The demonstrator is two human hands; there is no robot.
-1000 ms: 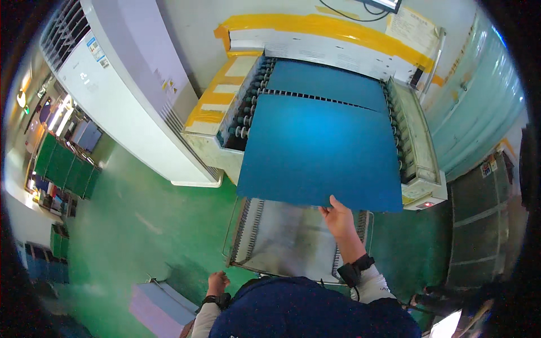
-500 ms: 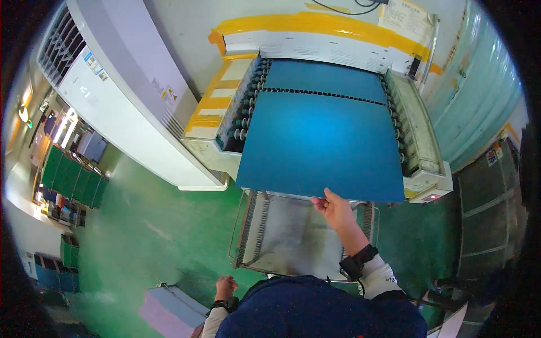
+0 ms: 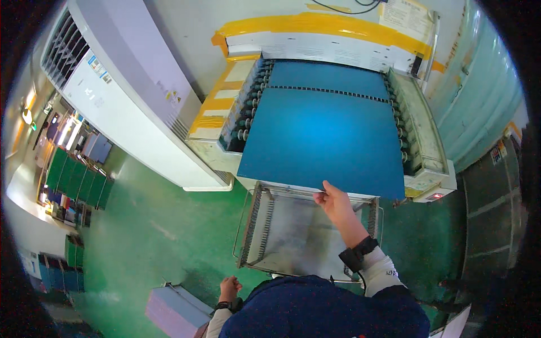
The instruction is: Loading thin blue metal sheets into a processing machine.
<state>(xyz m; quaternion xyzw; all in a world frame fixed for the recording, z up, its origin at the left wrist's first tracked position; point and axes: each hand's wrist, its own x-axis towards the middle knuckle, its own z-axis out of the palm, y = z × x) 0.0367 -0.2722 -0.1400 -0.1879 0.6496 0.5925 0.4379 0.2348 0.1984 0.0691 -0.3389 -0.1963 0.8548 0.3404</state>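
My right hand (image 3: 336, 203) pinches the near edge of a large blue panel (image 3: 324, 138), thumb on top and fingers beneath. The panel lies mostly on the roller bed of a machine, and its near edge hangs out over a metal rack (image 3: 293, 231). Beyond it, a second blue panel (image 3: 329, 77) rests on the rollers, with a narrow row of rollers showing between the two. Low beside my body, my left hand (image 3: 230, 288) is closed with its fingers curled, and nothing shows in it.
Rollers (image 3: 243, 134) line the machine's left side; yellow tape (image 3: 211, 121) covers its frame. A tall white air conditioner (image 3: 135, 112) stands to the left. On the green floor (image 3: 158, 225) sits a pale box-like object (image 3: 174, 310). A dark rack (image 3: 490, 208) stands at right.
The near panel's front edge has shifted slightly away from me with my right hand still on it, uncovering more of the rack's upper left. My left hand stays curled near my body.
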